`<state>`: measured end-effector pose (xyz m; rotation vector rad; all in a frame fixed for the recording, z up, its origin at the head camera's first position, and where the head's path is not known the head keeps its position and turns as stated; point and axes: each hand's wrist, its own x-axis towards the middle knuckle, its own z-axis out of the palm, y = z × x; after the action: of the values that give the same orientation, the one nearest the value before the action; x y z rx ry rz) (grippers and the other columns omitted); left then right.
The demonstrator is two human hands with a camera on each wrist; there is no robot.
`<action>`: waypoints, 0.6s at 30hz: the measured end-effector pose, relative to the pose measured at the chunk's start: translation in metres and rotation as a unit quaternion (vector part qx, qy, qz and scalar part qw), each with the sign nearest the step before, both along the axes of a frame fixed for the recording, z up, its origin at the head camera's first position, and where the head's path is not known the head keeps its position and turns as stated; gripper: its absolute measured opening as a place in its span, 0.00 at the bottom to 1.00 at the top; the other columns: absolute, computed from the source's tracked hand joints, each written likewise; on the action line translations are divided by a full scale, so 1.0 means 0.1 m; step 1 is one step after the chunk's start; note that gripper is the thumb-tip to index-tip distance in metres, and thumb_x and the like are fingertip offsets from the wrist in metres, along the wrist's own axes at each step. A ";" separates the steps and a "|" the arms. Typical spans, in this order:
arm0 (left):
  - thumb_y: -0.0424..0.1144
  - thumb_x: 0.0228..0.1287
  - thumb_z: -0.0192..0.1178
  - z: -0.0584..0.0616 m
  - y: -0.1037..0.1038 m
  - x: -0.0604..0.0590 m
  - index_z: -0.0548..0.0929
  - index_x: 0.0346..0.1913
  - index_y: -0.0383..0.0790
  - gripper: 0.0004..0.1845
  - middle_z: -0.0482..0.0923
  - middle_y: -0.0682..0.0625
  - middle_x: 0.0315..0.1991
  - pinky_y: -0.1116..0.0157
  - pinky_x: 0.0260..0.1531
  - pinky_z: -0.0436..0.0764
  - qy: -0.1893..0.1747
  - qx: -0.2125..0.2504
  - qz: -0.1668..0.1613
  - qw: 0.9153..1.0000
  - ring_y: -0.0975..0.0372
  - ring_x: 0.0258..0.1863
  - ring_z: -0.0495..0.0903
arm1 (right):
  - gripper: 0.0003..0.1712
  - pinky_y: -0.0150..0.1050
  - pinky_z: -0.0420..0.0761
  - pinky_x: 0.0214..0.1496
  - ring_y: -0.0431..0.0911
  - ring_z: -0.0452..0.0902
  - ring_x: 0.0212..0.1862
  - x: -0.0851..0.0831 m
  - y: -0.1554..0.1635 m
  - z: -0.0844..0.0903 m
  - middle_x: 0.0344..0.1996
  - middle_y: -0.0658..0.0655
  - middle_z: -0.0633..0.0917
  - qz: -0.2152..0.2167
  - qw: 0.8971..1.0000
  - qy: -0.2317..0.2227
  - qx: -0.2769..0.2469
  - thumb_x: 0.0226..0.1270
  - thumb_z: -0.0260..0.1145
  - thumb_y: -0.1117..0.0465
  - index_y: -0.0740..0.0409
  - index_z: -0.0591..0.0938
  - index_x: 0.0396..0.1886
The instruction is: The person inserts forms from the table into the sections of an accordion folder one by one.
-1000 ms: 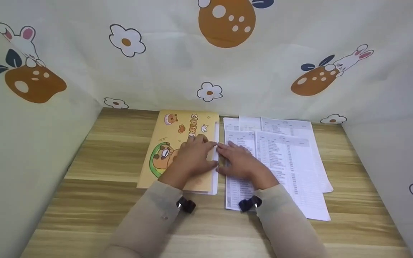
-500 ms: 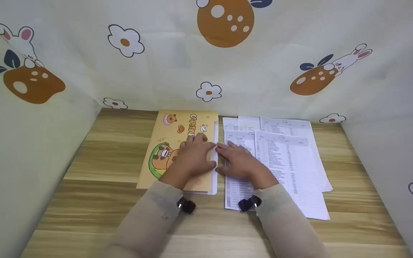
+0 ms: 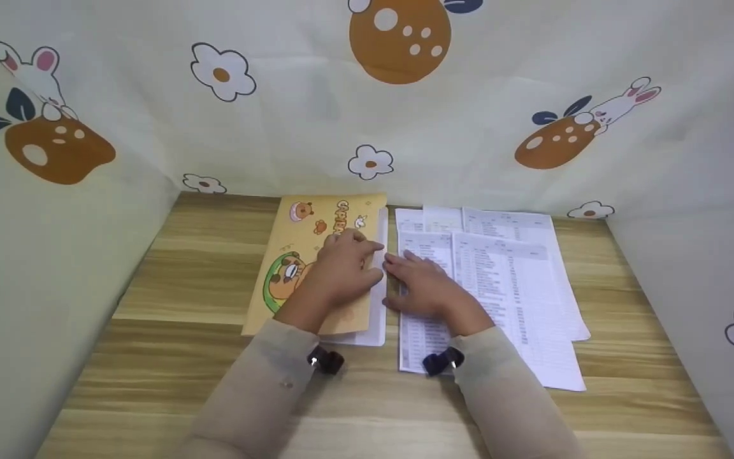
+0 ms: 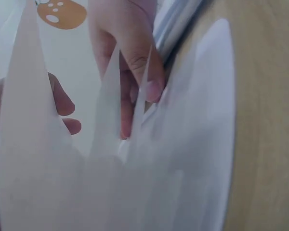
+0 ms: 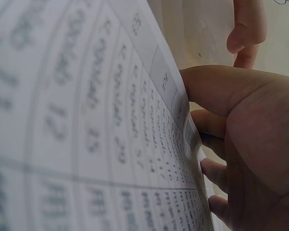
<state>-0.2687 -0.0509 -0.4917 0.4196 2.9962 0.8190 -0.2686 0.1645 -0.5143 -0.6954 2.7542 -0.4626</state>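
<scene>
An orange cartoon folder (image 3: 303,245) lies on the wooden table (image 3: 201,274). My left hand (image 3: 341,271) rests on it, fingers curled round the cover's right edge, which is lifted off the white pages (image 3: 376,322) beneath. In the left wrist view my fingertips (image 4: 147,77) sit among fanned white sheet edges (image 4: 192,144). My right hand (image 3: 424,287) lies flat on the leftmost of several overlapping printed sheets (image 3: 513,287), just right of the folder. Close up in the right wrist view, my thumb and palm (image 5: 250,139) rest against a printed table sheet (image 5: 86,120).
A cream cloth with flowers, rabbits and mushrooms (image 3: 367,115) walls the table at the back and both sides. Bare wood shows to the left of the folder and along the front edge (image 3: 367,414). Small black wrist cameras (image 3: 325,361) sit on both sleeves.
My left hand has drawn the folder's cover up and slightly left, baring more of the white pages along its right and lower edge. The right hand has stayed put.
</scene>
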 end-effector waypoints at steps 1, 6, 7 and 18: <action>0.55 0.59 0.61 0.01 -0.02 0.00 0.84 0.68 0.62 0.31 0.74 0.52 0.65 0.48 0.59 0.77 0.001 0.011 0.000 1.000 0.53 0.62 0.71 | 0.48 0.61 0.49 0.89 0.53 0.47 0.89 0.00 0.00 -0.01 0.86 0.41 0.60 -0.002 1.000 -0.001 0.000 0.70 0.68 0.35 0.41 0.64 0.85; 0.53 0.57 0.64 0.08 -0.10 0.00 0.85 0.66 0.63 0.30 0.74 0.54 0.66 0.48 0.61 0.78 -0.007 0.063 0.015 0.998 0.54 0.64 0.71 | 0.48 0.62 0.48 0.89 0.51 0.46 0.89 -0.01 -0.03 -0.02 0.86 0.39 0.59 -0.012 1.000 -0.010 0.002 0.69 0.68 0.34 0.39 0.64 0.85; 0.52 0.57 0.64 0.10 -0.12 0.00 0.85 0.66 0.64 0.30 0.74 0.55 0.66 0.48 0.62 0.78 -0.010 0.076 0.020 0.997 0.54 0.65 0.70 | 0.48 0.62 0.48 0.89 0.51 0.45 0.89 -0.01 -0.03 -0.01 0.86 0.39 0.59 -0.013 1.000 -0.012 0.002 0.69 0.68 0.34 0.38 0.64 0.85; 0.46 0.55 0.65 0.26 -0.29 0.04 0.85 0.65 0.65 0.30 0.75 0.56 0.67 0.46 0.64 0.77 -0.025 0.203 0.029 0.978 0.54 0.66 0.74 | 0.48 0.60 0.49 0.89 0.51 0.46 0.89 0.00 -0.01 -0.02 0.86 0.40 0.60 -0.003 1.000 -0.003 0.009 0.70 0.68 0.35 0.40 0.64 0.85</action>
<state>-0.2647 -0.0801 -0.4659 0.3078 2.7965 1.4312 -0.2691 0.1640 -0.5159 -0.6815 2.7515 -0.4407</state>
